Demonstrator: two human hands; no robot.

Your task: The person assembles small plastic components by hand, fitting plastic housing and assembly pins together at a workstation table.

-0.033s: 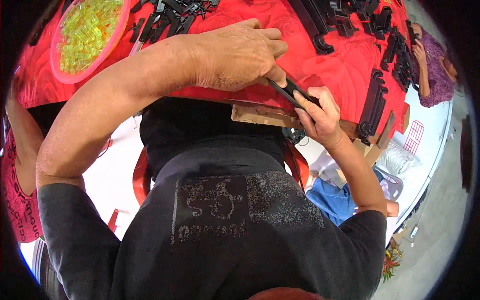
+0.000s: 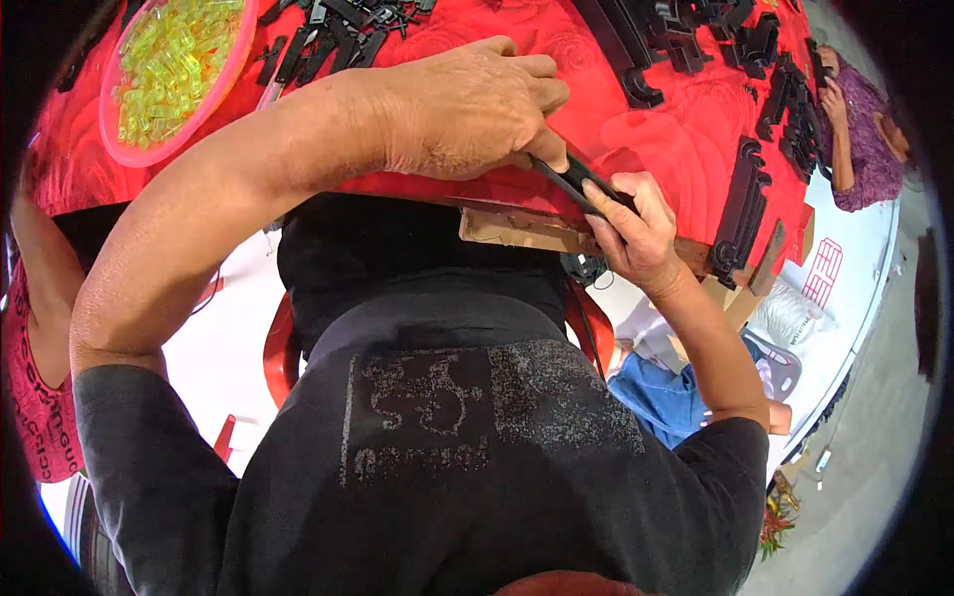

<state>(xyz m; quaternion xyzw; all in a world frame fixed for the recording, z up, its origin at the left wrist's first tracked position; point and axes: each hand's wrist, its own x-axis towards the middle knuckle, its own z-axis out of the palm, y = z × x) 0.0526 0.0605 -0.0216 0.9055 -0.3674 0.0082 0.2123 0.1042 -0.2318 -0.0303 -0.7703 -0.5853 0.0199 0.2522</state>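
Observation:
My left hand [image 2: 477, 109] reaches across the edge of the red-covered table [image 2: 646, 139], its fingertips pinching the upper end of a narrow black plastic part [image 2: 574, 179]. My right hand [image 2: 636, 233] comes up from below the table edge and grips the lower end of the same part. The part is held tilted, just above the table's near edge. Most of it is hidden by my fingers.
A pink bowl [image 2: 119, 129] of yellow-green clear pieces sits at the far left. Black plastic parts lie in heaps at the top [image 2: 338, 35] and in a stack at the right [image 2: 745, 209]. A person in purple [image 2: 865, 149] sits right; another in red [image 2: 35, 387] left.

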